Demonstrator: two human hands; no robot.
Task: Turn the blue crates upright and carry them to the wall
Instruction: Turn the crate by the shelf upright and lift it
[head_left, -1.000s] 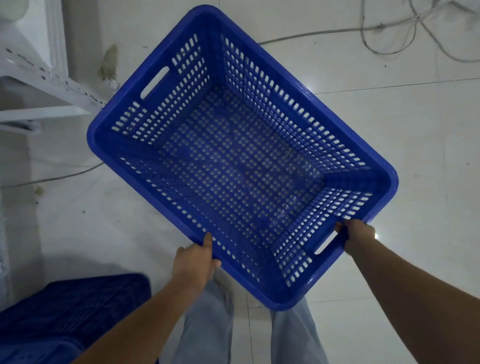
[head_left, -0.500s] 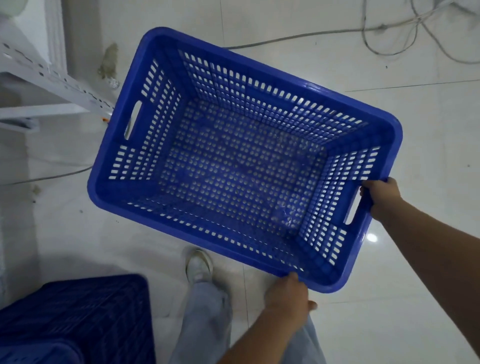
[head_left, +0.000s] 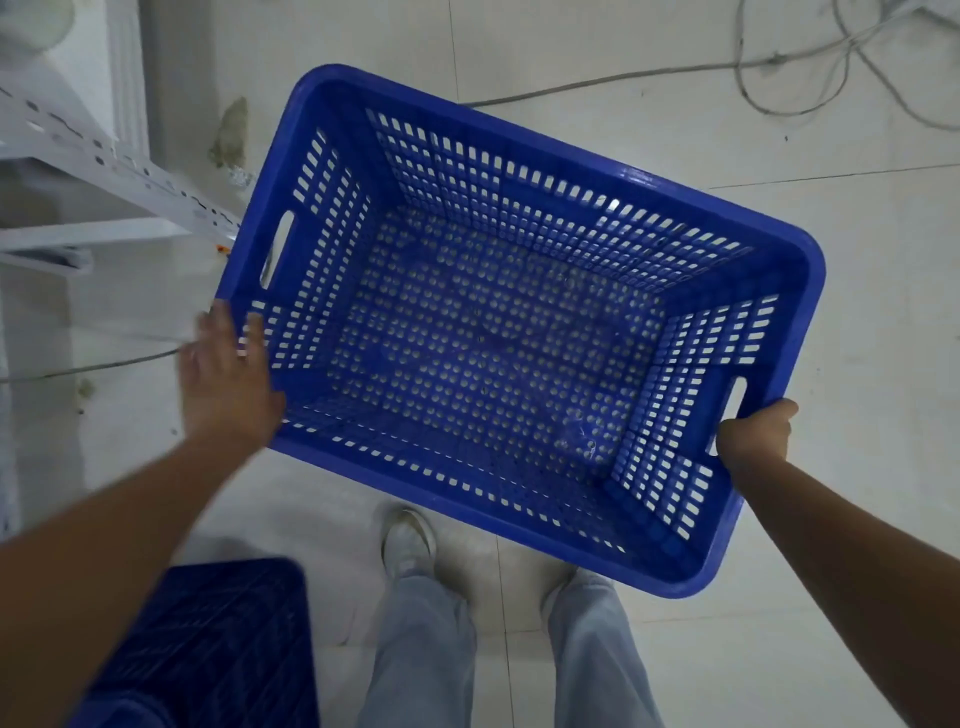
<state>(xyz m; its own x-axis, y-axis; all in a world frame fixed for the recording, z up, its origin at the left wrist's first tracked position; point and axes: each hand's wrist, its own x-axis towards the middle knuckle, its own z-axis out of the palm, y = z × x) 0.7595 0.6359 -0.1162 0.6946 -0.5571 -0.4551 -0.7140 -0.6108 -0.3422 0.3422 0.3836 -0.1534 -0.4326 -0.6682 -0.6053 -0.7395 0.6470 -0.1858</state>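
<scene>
- Blue crate (head_left: 498, 332) is upright, held in the air over the floor (head_left: 857, 260).
- Right hand (head_left: 753, 434) grips one handle; left hand (head_left: 226, 379) (blurry) touches the corner with fingers spread.
- It could tip and fall, as only one hand really holds it.

Crate (head_left: 498, 332) between left hand (head_left: 226, 374) and right hand (head_left: 753, 434); second crate (head_left: 218, 639) lower left; cables (head_left: 779, 62) beyond

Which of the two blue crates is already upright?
The perforated blue plastic crate held in both hands, open side up with its inside showing. The other blue crate, at lower left on the floor, shows its ribbed underside.
</scene>
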